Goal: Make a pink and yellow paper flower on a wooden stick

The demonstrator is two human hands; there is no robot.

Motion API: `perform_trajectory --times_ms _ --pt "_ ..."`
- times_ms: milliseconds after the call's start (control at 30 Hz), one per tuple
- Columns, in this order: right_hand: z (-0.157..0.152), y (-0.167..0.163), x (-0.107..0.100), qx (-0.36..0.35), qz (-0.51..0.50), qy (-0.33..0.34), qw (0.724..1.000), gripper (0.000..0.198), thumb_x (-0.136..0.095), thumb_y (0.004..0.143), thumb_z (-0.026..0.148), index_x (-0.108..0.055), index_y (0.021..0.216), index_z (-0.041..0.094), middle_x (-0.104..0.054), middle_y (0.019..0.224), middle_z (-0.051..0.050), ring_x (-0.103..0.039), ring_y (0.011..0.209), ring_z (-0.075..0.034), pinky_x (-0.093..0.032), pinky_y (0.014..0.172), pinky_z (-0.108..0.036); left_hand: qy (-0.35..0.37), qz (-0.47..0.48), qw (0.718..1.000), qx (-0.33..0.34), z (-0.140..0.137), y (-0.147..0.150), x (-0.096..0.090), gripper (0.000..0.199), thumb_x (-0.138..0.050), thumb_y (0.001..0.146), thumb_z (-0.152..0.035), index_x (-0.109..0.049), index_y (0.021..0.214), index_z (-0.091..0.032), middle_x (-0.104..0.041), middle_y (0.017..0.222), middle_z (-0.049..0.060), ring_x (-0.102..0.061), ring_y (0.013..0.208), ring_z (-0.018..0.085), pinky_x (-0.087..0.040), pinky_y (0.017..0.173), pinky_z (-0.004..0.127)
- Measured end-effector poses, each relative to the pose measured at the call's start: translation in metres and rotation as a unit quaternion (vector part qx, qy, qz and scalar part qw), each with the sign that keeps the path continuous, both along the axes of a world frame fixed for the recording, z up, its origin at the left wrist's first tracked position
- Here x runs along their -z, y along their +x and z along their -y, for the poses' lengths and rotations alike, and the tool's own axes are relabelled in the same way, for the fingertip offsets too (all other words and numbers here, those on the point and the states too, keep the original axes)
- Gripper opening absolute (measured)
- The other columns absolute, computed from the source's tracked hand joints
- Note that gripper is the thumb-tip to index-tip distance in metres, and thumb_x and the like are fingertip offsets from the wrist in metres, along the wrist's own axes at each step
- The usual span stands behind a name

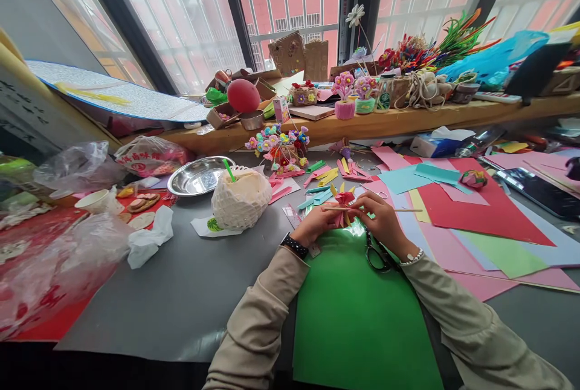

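Observation:
My left hand [312,222] is closed round a folded paper flower [344,199] with red, pink and yellow points. My right hand [377,216] pinches a thin wooden stick [408,210], which lies level across the front of the flower. Both hands meet above a green sheet [362,311]. Black-handled scissors [378,260] lie on that sheet under my right wrist, their blades partly hidden. Beyond the hands are folded paper strips [327,176] in pink, yellow, green and blue.
Coloured paper sheets [484,202] spread to the right, with a phone [544,190] on them. Leftward stand a net-wrapped coconut [242,199] with a green straw and a metal plate [199,175]. Plastic bags [86,257] cover the far left. Crafts line the wooden ledge [308,130].

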State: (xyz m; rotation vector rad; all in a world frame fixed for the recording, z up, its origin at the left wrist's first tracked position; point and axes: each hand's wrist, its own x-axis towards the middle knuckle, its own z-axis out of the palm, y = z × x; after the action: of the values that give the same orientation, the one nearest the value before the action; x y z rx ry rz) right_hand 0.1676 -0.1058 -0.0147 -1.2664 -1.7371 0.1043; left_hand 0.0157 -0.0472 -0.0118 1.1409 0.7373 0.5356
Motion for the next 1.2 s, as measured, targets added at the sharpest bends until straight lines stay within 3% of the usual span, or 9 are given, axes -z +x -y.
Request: perform_trajectory --times_ms 400,767,1000,1200 --pt "-0.003 0.002 0.005 0.006 0.032 0.011 0.999 0.013 -0.049 0.081 0.030 -0.057 0.075 0.020 -0.055 0.075 -0.004 -0.053 0.069 -0.016 -0.046 0.056 -0.028 -0.029 0.015 0.999 -0.015 -0.003 0.000 0.008 0.024 -0.067 0.063 -0.030 -0.064 0.081 -0.016 -0.062 0.083 0.003 -0.056 0.073 0.011 -0.043 0.069 0.024" --pt "-0.004 0.001 0.006 0.004 0.037 0.006 0.999 0.013 -0.047 0.081 0.028 -0.054 0.074 0.020 -0.053 0.075 -0.004 -0.053 0.066 -0.015 -0.044 0.055 -0.028 -0.040 0.017 0.999 -0.015 -0.002 0.000 0.006 0.028 -0.069 0.059 -0.034 -0.064 0.079 -0.015 -0.062 0.077 0.002 -0.055 0.068 0.010 -0.044 0.065 0.022" --pt "-0.004 0.001 0.010 0.003 0.033 0.011 0.999 0.012 -0.047 0.081 0.028 -0.055 0.076 0.020 -0.053 0.076 -0.004 -0.053 0.067 -0.016 -0.045 0.056 -0.028 -0.039 0.003 0.999 -0.022 0.000 0.001 0.004 0.025 -0.067 0.064 -0.032 -0.063 0.081 -0.014 -0.063 0.078 0.002 -0.056 0.070 0.011 -0.044 0.071 0.025" --pt "-0.002 0.003 0.006 0.043 0.030 0.039 0.998 0.019 -0.047 0.081 0.036 -0.057 0.081 0.020 -0.055 0.078 -0.005 -0.054 0.072 -0.017 -0.046 0.061 -0.030 -0.037 0.025 0.999 -0.018 -0.002 -0.001 0.005 0.035 -0.067 0.063 -0.039 -0.062 0.086 -0.013 -0.064 0.082 0.005 -0.058 0.072 0.011 -0.043 0.073 0.025"
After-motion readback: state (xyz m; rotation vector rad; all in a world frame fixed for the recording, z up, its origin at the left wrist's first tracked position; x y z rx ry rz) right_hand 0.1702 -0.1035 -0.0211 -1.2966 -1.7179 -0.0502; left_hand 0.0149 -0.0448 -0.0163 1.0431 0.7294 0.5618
